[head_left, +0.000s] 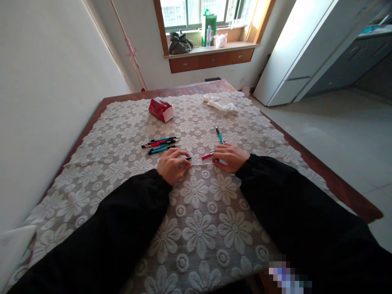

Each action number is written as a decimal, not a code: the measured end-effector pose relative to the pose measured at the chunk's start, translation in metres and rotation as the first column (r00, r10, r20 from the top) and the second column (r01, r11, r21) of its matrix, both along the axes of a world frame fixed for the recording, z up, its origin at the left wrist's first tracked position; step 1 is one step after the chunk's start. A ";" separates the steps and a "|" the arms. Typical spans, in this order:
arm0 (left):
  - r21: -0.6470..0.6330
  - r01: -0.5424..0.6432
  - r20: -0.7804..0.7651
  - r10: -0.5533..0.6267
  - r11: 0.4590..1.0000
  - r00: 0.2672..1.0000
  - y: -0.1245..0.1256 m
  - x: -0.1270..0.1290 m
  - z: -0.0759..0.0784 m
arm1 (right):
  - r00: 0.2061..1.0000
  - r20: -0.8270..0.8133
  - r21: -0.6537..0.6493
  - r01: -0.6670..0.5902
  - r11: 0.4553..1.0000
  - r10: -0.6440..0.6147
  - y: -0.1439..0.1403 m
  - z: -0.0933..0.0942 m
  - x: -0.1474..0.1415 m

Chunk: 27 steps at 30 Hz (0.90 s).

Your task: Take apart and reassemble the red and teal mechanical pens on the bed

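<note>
Low over the lace tablecloth, my left hand (174, 166) is closed in a pinch, with a small black pen part (188, 158) sticking out past its fingertips. A thin pale rod, which looks like a pen refill (202, 164), spans the gap between my two hands. My right hand (228, 157) is closed around the far end of this rod; its fingertips are partly hidden. Beside those fingers lies a red pen barrel (207, 156), and I cannot tell if the hand grips it. Just beyond the right hand rests a teal and black pen (219, 134).
Several teal, red and black pens (162, 143) lie bunched left of centre. Farther back are a red tissue pack (161, 110) and a crumpled white plastic bag (223, 106). A flowered lace tablecloth (196, 232) covers the wooden table, whose edge (352, 200) shows at right.
</note>
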<state>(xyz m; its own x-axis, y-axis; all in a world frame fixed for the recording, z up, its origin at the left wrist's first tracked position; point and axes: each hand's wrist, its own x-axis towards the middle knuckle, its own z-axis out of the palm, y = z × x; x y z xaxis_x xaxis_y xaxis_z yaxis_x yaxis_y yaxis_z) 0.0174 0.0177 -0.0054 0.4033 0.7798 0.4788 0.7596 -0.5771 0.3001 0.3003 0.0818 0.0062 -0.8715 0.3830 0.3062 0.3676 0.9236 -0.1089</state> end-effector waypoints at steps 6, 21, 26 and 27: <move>0.024 0.028 0.002 -0.028 0.999 1.000 0.001 -0.001 -0.001 | 0.997 0.004 0.091 0.082 0.992 -0.083 -0.004 -0.004 -0.007; 0.061 0.051 -0.017 -0.050 0.997 0.999 0.002 -0.001 -0.001 | 0.982 0.125 0.254 0.106 0.961 -0.142 -0.010 0.000 -0.014; 0.072 0.055 -0.038 -0.053 0.996 0.998 0.002 -0.001 -0.002 | 0.958 0.185 0.297 0.160 0.941 -0.221 -0.018 0.004 -0.022; 0.078 0.054 -0.045 -0.050 0.996 0.998 0.002 -0.001 -0.002 | 0.954 0.190 0.307 0.167 0.937 -0.232 -0.020 0.006 -0.024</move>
<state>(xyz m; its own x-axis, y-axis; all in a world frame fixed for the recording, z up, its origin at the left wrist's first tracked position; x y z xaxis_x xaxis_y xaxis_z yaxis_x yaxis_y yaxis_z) 0.0167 0.0196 -0.0073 0.4636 0.7179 0.5193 0.7392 -0.6365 0.2200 0.2766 0.0623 0.0118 -0.8438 0.4815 0.2372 0.5321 0.8083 0.2521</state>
